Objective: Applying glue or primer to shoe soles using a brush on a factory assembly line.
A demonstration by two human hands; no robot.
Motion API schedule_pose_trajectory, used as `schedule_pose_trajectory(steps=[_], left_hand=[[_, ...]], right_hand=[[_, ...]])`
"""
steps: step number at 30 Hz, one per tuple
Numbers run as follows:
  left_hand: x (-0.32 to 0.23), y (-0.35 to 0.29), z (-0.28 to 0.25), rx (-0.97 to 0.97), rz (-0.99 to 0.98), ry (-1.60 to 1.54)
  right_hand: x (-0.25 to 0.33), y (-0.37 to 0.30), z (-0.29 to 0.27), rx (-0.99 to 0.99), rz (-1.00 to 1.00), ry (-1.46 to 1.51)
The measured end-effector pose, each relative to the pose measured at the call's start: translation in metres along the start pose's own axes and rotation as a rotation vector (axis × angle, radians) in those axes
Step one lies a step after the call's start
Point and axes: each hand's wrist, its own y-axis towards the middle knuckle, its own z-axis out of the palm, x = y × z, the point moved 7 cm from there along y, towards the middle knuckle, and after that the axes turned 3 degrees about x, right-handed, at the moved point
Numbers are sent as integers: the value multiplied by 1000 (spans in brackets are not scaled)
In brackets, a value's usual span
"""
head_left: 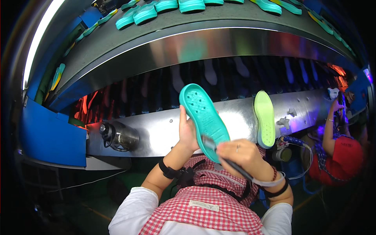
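Note:
Above the bench, a teal shoe sole [202, 111] is tilted with its hollow inner face up. My left hand [188, 133] grips it by its left edge, fingers passing underneath. My right hand [244, 156] is closed around a brush [238, 168] with a dark handle, its bristles slightly blurred against the lower inner face of the sole. A pale tube runs from the handle's end past my right wrist. To the right, a yellow-green sole [264, 117] lies on the metal bench [241, 113].
A dark bottle [119, 136] lies at the bench's left. Crumpled white pieces [283, 122] rest at the right. Beyond runs a conveyor belt [219, 20] carrying several teal soles [192, 5], above a dark slot with hanging strips. A co-worker in red [344, 156] is at the far right.

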Motion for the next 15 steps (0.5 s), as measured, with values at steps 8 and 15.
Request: schedule_pose_trajectory(steps=[8,15], left_hand=[[4,1,42,138,71,-107],[-20,-2,49,112,171,-80]], right_hand=[[-27,22,-35,-199,213,297],[-9,12,-34,-77,183,396]])
